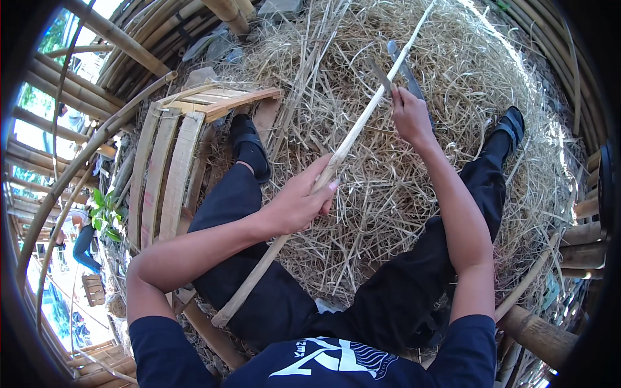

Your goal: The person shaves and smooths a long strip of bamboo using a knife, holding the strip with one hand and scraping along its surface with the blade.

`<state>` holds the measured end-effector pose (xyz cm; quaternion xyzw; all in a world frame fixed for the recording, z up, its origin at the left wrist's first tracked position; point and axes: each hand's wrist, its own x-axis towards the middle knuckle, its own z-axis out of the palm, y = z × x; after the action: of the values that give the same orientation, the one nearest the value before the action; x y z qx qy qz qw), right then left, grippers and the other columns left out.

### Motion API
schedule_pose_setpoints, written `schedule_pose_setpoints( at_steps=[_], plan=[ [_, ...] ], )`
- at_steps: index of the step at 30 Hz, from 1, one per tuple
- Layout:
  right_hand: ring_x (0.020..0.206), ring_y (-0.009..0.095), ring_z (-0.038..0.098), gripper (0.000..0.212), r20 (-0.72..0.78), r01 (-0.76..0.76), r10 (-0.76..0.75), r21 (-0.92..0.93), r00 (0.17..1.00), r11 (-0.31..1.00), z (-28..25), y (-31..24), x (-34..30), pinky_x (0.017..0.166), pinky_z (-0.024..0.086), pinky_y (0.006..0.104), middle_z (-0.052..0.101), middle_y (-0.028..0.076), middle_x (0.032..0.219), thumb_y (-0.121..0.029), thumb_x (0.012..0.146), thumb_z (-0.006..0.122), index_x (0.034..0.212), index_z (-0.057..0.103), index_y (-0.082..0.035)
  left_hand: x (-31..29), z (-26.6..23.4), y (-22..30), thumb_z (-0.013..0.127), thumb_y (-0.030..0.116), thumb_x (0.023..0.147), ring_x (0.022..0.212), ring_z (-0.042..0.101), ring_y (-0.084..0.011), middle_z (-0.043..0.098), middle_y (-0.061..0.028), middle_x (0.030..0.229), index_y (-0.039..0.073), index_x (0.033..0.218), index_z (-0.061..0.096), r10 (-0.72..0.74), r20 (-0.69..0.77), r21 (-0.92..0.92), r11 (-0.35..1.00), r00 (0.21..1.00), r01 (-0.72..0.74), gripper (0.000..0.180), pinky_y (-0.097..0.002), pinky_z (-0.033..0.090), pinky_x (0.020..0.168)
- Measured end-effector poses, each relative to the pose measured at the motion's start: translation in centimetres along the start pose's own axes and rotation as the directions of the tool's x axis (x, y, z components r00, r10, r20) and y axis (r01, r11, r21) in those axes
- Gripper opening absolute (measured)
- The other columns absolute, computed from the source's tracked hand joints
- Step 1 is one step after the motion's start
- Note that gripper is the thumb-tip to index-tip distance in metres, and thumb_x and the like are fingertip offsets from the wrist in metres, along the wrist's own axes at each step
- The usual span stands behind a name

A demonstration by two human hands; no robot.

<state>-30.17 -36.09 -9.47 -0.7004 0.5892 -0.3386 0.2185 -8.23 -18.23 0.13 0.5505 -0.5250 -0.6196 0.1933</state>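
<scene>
I sit with my legs spread over a pile of dry shavings. My left hand [304,197] grips a long pale bamboo strip [362,119] near its middle. The strip runs from beside my left thigh up and away to the top of the view. My right hand [409,113] is closed on the handle of a long knife [402,64], whose blade lies against the strip just above that hand.
A heap of straw-like bamboo shavings [453,84] covers the ground between my feet. A curved slatted bamboo frame [174,149] lies at my left. Thick bamboo poles [97,45] ring the area. Another person [84,242] stands far left.
</scene>
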Motion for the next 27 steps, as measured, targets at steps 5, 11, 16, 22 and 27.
schedule_pose_setpoints(
  at_steps=[5,11,16,22,27],
  plan=[
    [0.083,0.048,0.057,0.033,-0.005,-0.12,0.12,-0.045,0.993,0.992,0.3,1.1,1.2,0.071,0.043,0.0557,0.062,0.027,0.083,-0.034,0.099,0.038,0.093,0.055,-0.005,-0.7,-0.6,0.5,0.043,0.017,0.1,0.04,0.049,-0.0074,0.051,-0.0048,0.073,0.011,0.148,0.016,-0.082,0.09,-0.195,0.976,0.993,0.098,0.055,-0.0223,0.047,0.036],
    [0.063,0.043,0.055,0.033,-0.154,0.03,-0.036,-0.04,0.987,0.999,1.6,2.2,2.0,0.057,0.04,0.0476,0.057,0.024,0.068,-0.03,0.099,0.042,0.091,0.057,-0.001,-0.3,-0.8,-0.9,0.044,0.019,0.1,0.04,0.052,-0.0103,0.054,-0.0067,0.075,0.006,0.141,0.029,-0.148,0.096,-0.357,0.918,0.984,0.173,0.046,-0.0253,0.053,0.041],
    [0.079,0.048,0.058,0.037,-0.075,-0.112,0.11,-0.02,0.991,0.993,0.6,2.4,2.6,0.068,0.043,0.0553,0.061,0.028,0.079,-0.031,0.099,0.038,0.088,0.057,-0.002,-1.1,-0.2,0.9,0.042,0.022,0.101,0.038,0.049,-0.0083,0.051,-0.0029,0.066,0.008,0.139,0.035,-0.222,0.144,-0.243,0.937,0.964,0.252,0.041,-0.0225,0.048,0.038],
    [0.077,0.047,0.058,0.036,-0.038,-0.006,0.006,-0.018,0.999,1.0,0.6,1.3,2.1,0.066,0.044,0.0536,0.061,0.028,0.078,-0.027,0.1,0.038,0.086,0.057,0.001,-1.0,-0.1,0.2,0.043,0.024,0.101,0.036,0.036,-0.0034,0.044,0.002,0.057,0.02,0.148,0.025,-0.083,-0.016,-0.081,0.993,0.996,0.082,0.05,-0.0182,0.03,0.032],
    [0.074,0.046,0.058,0.034,-0.011,0.032,-0.032,0.079,0.999,0.996,1.2,1.4,1.8,0.064,0.043,0.0528,0.06,0.028,0.075,-0.026,0.099,0.04,0.087,0.057,0.002,-1.4,-0.9,1.1,0.044,0.022,0.1,0.038,0.035,-0.003,0.043,0.0029,0.058,0.02,0.149,0.021,-0.179,0.016,-0.23,0.957,0.984,0.178,0.054,-0.0175,0.029,0.031]
  ],
)
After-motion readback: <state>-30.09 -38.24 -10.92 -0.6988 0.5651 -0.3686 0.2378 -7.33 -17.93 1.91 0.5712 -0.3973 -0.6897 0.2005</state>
